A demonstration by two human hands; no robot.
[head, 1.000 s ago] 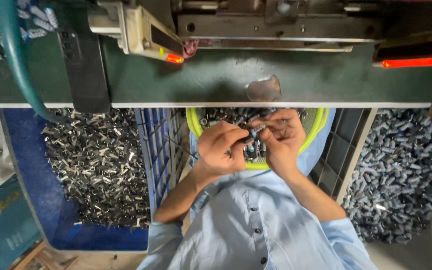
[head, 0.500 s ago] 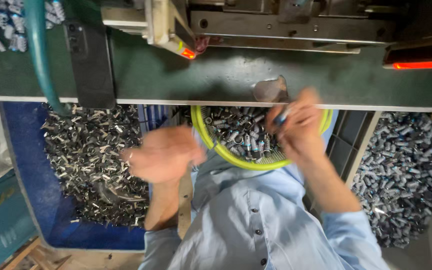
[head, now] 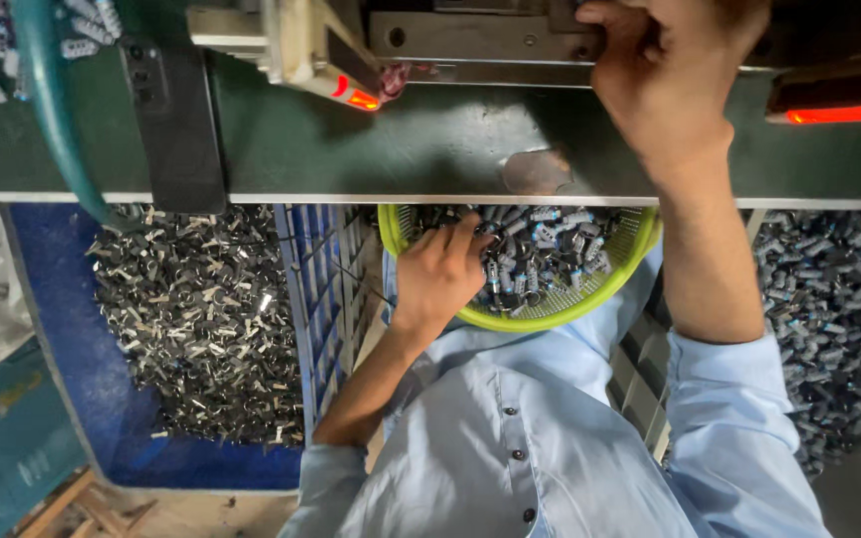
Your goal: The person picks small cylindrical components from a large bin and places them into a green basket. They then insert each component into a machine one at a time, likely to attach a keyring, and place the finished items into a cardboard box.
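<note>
Machine: green metal press tabletop (head: 430,139), beyond both hands.
Basket: lime-green plastic mesh basket (head: 590,299) under left hand (head: 440,274).
Parts: small grey metal cylindrical pieces (head: 550,259), likely light, stiff, slippery; pinch by the sides.
Hands: left fingers curled among pieces; right hand (head: 670,90) closed at the machine, contents unclear.

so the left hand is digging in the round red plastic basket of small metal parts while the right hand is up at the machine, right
Not quite: the head view shows the round plastic basket is yellow-green, not red. The rest stands: the left hand reaches into the small metal parts in that basket, while the right hand is up at the grey metal machine above the green table edge.
</note>
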